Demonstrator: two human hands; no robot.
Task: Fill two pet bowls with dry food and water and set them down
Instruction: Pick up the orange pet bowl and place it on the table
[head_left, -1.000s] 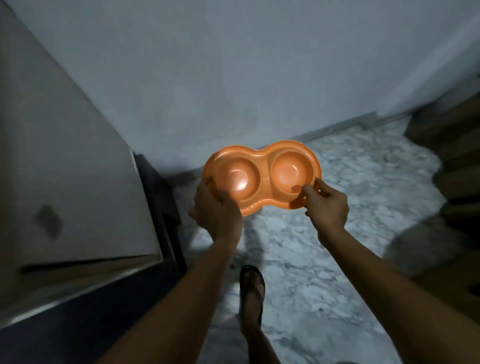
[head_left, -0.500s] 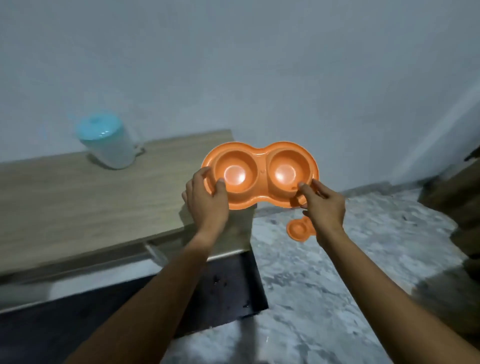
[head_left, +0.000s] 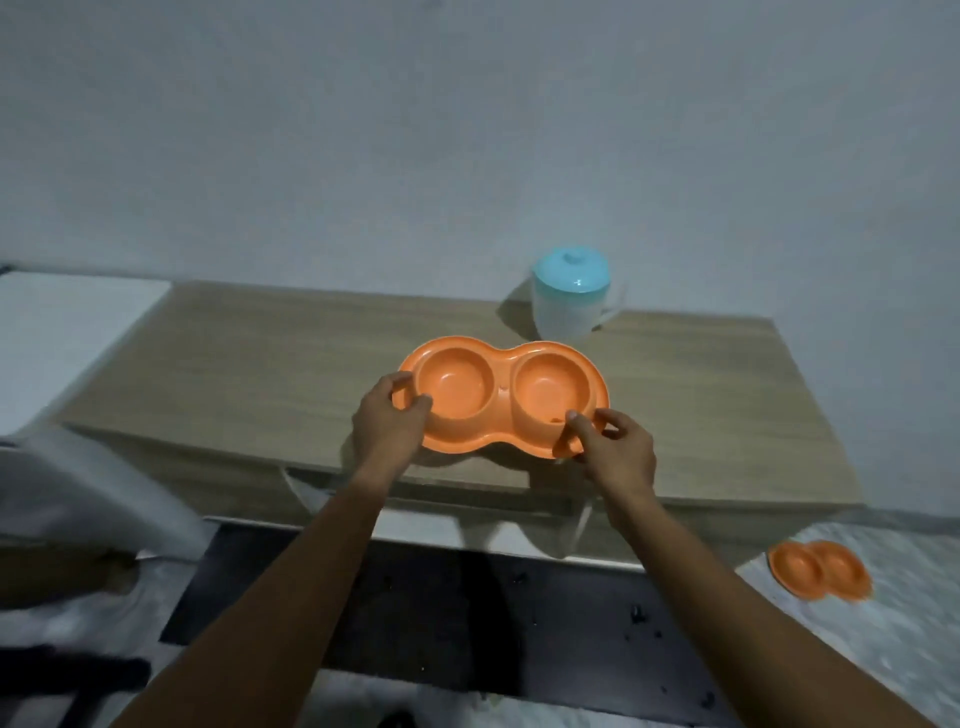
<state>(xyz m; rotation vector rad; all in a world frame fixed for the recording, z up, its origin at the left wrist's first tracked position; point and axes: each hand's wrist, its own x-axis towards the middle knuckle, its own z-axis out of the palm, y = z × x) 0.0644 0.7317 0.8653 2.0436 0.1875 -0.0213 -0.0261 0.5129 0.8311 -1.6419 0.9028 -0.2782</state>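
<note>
Over the wooden surface: a person's two hands hold an orange double pet bowl (head_left: 501, 395) level, its long side running left to right, above the front half of the top
Bowl: one moulded piece with two round wells joined at a narrow waist; both wells look empty, apart from a small darker speck near the front of the right well that is too small to identify
Left hand (head_left: 387, 423): clasped on the bowl's left end, thumb lying over the rim beside the left well, fingers curled underneath
Right hand (head_left: 613, 452): gripping the front right rim, thumb and forefinger pinched on the edge beside the right well
Contact with the top: whether the bowl rests on the wood or hangs just above it cannot be told
Surface (head_left: 260, 374): pale wood grain, set against a plain grey wall (head_left: 467, 130)
Jug (head_left: 570, 299): translucent white with a turquoise lid, upright at the back edge, just behind the bowl's right half and apart from it
Second bowl (head_left: 820, 569): a matching orange double bowl, lying on the marbled floor (head_left: 883, 649) low at the right, well apart from the hands
Below the top: a dark panel, details lost in shadow
</note>
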